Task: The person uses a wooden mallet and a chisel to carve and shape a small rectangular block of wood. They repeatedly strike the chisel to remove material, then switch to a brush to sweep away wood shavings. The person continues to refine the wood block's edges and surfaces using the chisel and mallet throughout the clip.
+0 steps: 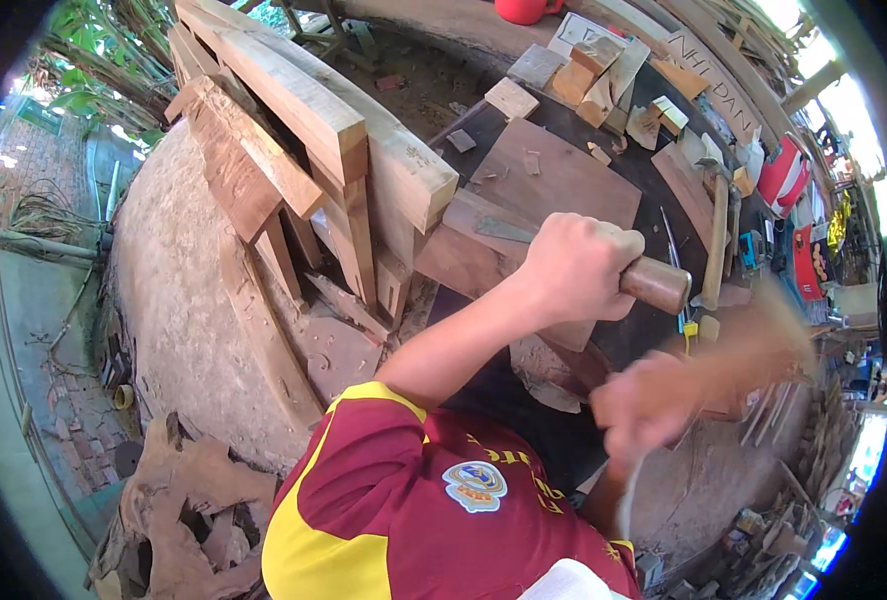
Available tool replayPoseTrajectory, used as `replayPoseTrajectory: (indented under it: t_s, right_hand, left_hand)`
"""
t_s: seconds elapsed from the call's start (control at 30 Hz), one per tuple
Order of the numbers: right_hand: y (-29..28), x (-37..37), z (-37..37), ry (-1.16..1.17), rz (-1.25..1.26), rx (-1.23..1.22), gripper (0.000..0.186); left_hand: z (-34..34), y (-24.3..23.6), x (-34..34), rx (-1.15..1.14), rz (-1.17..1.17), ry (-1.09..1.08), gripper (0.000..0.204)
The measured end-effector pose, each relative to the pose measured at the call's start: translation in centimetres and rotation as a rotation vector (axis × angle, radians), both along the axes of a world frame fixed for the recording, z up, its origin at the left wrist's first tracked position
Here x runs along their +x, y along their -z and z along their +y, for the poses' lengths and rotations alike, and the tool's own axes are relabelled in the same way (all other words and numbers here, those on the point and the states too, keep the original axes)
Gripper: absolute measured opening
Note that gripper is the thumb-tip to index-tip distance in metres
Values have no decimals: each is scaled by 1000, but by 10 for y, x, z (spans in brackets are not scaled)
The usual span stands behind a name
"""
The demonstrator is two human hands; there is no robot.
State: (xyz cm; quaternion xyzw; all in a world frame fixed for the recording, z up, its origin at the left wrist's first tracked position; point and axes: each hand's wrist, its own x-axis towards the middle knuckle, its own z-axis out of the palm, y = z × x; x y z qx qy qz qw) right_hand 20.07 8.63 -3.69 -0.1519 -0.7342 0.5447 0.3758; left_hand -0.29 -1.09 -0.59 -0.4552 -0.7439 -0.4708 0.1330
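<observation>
Jutting from the left fingers point(623, 247) clenched round it, a wooden chisel handle point(658, 285).

Wood-handled chisel point(659, 285), slanted, blurred brown mallet point(764, 340)

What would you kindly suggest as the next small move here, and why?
I would probably bring the wooden mallet, blurred in the right hand, against the chisel handle: the left hand grips it, its end juts free, and the blade lies over a wooden piece.
</observation>
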Motion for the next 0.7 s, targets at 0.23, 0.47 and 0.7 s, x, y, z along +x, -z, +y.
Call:
replayPoseTrajectory:
  t_s: [0.23,0.47,0.7]
  right_hand:
    - [-28,2,8,63,405,-207,49]
    - [17,19,3,-156,-322,263,72]
    - [-30,8,2,186,769,-543,62]
  left_hand:
    - [-5,2,1,-11,2,5,23]
    - [7,8,3,-94,36,-16,21]
    - [-1,2,0,-13,19,2,20]
